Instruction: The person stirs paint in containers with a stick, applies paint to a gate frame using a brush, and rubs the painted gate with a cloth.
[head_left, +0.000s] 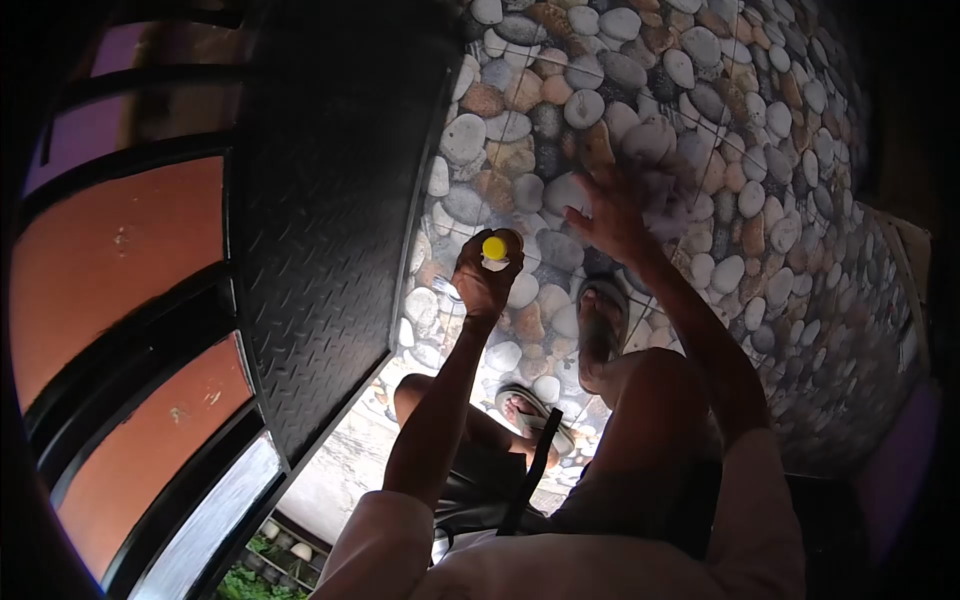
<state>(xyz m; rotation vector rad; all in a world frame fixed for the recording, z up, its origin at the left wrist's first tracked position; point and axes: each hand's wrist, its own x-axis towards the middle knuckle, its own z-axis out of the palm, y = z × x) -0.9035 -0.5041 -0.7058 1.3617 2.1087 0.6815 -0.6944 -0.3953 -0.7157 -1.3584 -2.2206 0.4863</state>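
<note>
My left hand [482, 288] is wrapped round a bottle with a yellow cap [494, 247]. I look down on its top, and the fingers hide most of its body. A whitish part shows just under the cap. To the right, my right hand [615, 222] is open, fingers apart, over the pebble-patterned floor. Right beside it is a crumpled, pale greyish cloth [665, 190], dim and a little blurred. I cannot tell whether the hand touches the cloth.
A black metal door or gate with a diamond-tread plate [330, 200] and orange panels [130, 260] stands along the left. My sandalled feet [603, 310] are on the pebble-patterned tiles [560, 60]. Green plants [255, 575] show at the lower left.
</note>
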